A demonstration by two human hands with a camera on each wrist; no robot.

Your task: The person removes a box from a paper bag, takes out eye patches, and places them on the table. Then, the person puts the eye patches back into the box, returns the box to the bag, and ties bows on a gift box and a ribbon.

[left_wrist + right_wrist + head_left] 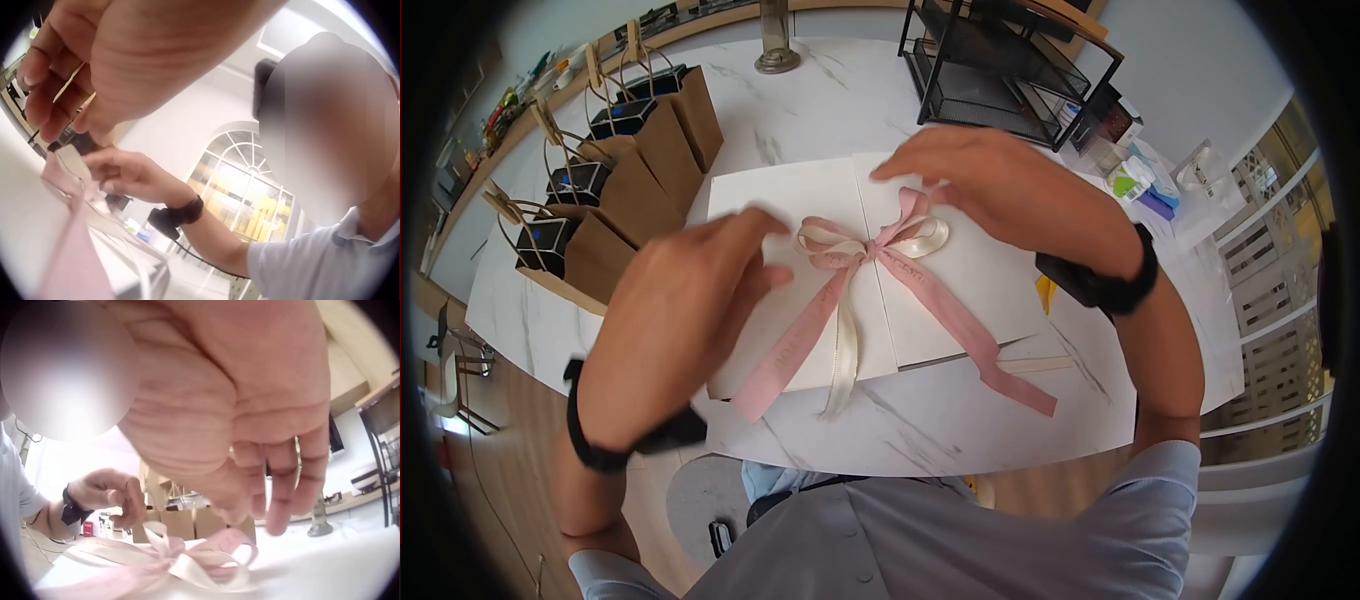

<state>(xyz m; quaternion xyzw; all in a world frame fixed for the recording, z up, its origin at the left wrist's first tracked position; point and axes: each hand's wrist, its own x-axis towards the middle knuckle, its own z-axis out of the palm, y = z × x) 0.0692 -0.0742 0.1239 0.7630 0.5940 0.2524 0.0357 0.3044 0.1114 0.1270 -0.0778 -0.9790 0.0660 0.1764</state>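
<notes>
A white box [785, 190] lies on the marble-patterned table, tied with a bow [872, 250] of pink and cream ribbon. Two pink tails and a cream one spread toward the near edge. My left hand [690, 295] hovers left of the bow, thumb and fingers apart with nothing between them. On the other side, my right hand [1000, 190] is over the box's far right part, its loosely bent fingers close by the right loop [925, 238]. Seen from the right wrist, the bow's loops [212, 559] stand below that hand's fingers, a gap between them.
Several brown paper bags [635, 190] with dark boxes inside line the table's left side. A black mesh rack [1000, 90] stands at the back right, a glass vase [776, 40] at the back. Small packets [1140, 185] and a white slatted chair [1260, 260] are at right.
</notes>
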